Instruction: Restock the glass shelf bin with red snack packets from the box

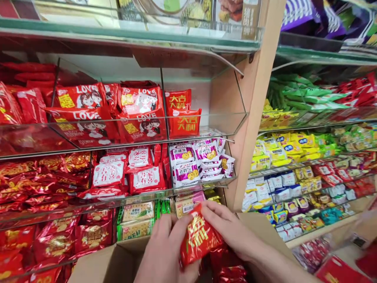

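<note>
Between my two hands is a red snack packet (pixel 198 238) with gold lettering, held over an open cardboard box (pixel 98 264). My left hand (pixel 165 247) grips its left side, thumb on the front. My right hand (pixel 228 226) has its fingers closed on the packet's upper right edge. More red shiny packets (pixel 231 273) lie in the box below, partly hidden by my hands and the held packet. Two similar red packets with gold characters (pixel 185 122) stand on the glass shelf above, at its right end.
Red LOVE packets (pixel 84 96) fill the shelf to the left. Below sit white-and-red packets (pixel 108 173) and purple-and-white packets (pixel 185 173). Clear shelf fronts (pixel 141 125) and thin dividers edge each compartment. A wooden upright (pixel 253 98) separates another bank of snack shelves on the right.
</note>
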{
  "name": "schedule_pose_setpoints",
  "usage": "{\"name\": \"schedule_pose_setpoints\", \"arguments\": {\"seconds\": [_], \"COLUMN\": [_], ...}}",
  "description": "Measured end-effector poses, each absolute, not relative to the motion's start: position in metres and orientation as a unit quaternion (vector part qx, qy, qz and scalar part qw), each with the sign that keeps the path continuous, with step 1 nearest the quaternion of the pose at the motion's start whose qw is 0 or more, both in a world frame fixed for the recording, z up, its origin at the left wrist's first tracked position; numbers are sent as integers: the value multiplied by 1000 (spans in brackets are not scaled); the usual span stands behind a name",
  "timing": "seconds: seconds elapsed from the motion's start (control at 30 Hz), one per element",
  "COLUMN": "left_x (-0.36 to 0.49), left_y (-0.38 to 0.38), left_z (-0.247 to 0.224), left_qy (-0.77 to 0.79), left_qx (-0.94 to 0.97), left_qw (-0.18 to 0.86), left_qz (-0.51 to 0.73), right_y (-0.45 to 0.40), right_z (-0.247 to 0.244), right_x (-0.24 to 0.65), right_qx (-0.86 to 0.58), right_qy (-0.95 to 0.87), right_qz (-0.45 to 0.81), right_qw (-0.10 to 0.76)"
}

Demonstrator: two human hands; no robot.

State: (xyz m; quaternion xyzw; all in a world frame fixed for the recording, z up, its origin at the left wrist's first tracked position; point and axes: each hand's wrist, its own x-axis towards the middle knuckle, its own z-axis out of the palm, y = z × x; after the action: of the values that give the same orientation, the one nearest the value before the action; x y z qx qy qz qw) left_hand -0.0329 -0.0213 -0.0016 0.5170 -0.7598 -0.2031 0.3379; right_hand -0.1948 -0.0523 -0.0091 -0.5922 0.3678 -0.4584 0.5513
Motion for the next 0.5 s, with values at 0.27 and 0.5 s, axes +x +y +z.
{"name": "schedule_pose_setpoints", "arguments": {"seconds": [0.27, 0.5], "left_x": [-33, -30], "left_y": [-40, -57], "left_z": [-19, -38], "left_qy": [-510, -484], "left_qx": [539, 494], "left_qw": [574, 654], "left_qz": [-347, -306], "right_y": [-61, -68], "right_z": [-10, -36], "right_x": [-172, -162], "right_qx": [-572, -720], "right_qy": [326, 445], "right_qz": [-525, -489], "right_qw": [539, 212]}}
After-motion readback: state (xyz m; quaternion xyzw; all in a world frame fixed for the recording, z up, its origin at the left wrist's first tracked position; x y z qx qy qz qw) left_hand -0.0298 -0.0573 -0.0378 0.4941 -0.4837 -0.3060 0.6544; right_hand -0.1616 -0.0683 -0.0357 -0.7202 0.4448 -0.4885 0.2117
